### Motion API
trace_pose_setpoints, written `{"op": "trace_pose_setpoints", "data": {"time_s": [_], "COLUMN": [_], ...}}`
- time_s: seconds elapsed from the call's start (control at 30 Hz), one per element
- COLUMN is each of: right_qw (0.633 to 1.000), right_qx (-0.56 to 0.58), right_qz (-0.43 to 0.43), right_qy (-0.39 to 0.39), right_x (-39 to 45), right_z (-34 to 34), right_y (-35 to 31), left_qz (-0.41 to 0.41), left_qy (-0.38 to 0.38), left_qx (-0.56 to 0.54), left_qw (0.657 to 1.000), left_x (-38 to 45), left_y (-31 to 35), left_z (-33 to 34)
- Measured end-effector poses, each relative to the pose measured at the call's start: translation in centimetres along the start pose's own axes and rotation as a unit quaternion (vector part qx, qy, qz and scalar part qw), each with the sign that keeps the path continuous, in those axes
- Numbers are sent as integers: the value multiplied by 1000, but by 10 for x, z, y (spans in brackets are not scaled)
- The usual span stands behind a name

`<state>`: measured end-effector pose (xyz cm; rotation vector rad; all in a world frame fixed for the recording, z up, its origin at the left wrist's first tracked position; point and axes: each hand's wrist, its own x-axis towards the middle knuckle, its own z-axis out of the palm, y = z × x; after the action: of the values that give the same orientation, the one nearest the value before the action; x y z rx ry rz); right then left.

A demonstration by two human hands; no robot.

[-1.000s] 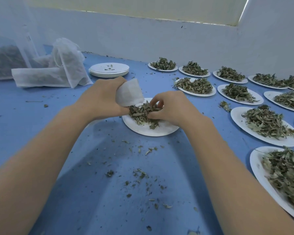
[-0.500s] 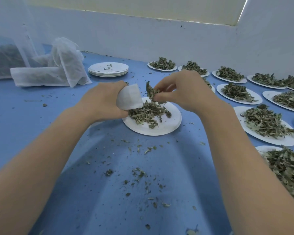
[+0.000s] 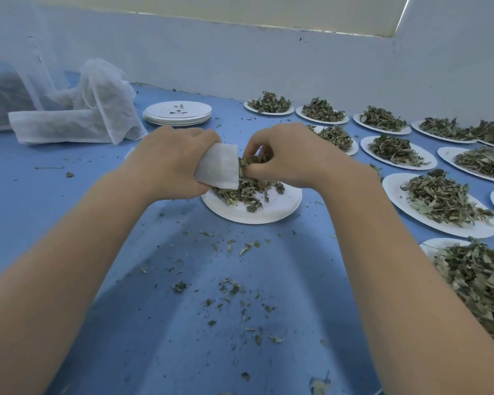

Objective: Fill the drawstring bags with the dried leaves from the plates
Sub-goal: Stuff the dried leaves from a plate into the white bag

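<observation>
Head view: we hold a small bag at a plate and press dried leaves into its mouth.

From the head camera, our left hand [image 3: 171,162] is closed around a small white drawstring bag [image 3: 218,166], its open mouth turned right and resting against the heap of dried leaves [image 3: 244,189] on the near white plate [image 3: 271,212]. Our right hand [image 3: 285,155] has its fingertips [image 3: 250,166] pinched together on a clump of leaves right at the bag's mouth, above the plate. The plate sits on the blue table [image 3: 69,212], with loose crumbs [image 3: 231,287] scattered nearer to us. More plates heaped with leaves [image 3: 445,201] line the right side. Far left lie filled mesh bags [image 3: 69,126], and beside them a stack of empty plates [image 3: 177,112].
</observation>
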<state>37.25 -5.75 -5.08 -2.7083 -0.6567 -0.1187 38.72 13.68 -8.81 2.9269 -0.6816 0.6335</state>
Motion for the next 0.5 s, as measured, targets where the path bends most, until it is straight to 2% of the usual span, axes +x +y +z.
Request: {"op": "trace_pose_setpoints", "data": {"time_s": [0.1, 0.23, 0.4, 0.5], "right_qw": [997, 981, 969, 943], "right_qx": [69, 180, 239, 327], "right_qz": [-2, -9, -18, 4], "right_qy": [34, 68, -53, -70], "right_x": [1, 1, -3, -3], "right_z": [2, 7, 2, 0], "right_y": [-1, -4, 1, 4], "left_qz": [-18, -56, -81, -90], "left_qy": [3, 23, 48, 47], "left_qx": [-28, -137, -228, -238], "left_qw": [999, 989, 969, 966], "left_x": [0, 0, -2, -2], "left_y": [4, 9, 8, 6], "left_z": [3, 6, 9, 8]}}
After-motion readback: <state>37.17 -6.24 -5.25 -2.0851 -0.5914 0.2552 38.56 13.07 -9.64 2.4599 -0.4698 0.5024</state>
